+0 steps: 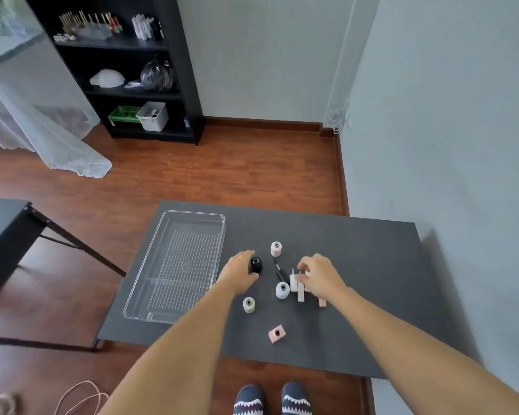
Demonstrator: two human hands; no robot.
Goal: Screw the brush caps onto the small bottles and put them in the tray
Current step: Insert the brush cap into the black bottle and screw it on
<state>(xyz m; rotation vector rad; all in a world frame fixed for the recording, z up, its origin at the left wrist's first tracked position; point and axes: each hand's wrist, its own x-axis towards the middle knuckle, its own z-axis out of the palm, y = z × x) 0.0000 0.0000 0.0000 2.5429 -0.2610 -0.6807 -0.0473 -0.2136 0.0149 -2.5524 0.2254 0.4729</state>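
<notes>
On the dark table (357, 265) stand several small open bottles: a black one (255, 264), a pale pink one (276, 248), a white one (282, 290), a cream one (249, 304) and a square pink one (277, 333). My left hand (237, 272) curls around the black bottle, fingers touching it. My right hand (319, 275) hovers over a cluster of light brush caps (297, 287), fingertips pinching at one. A black brush cap (280, 272) lies between the hands. A clear plastic tray (150, 283) holding nothing sits at the left.
A pink cap (322, 302) lies partly under my right wrist. Another dark table (0, 229) stands to the left, a black shelf (126, 70) at the back, a wall close on the right. My feet (271, 399) are below the table's front edge.
</notes>
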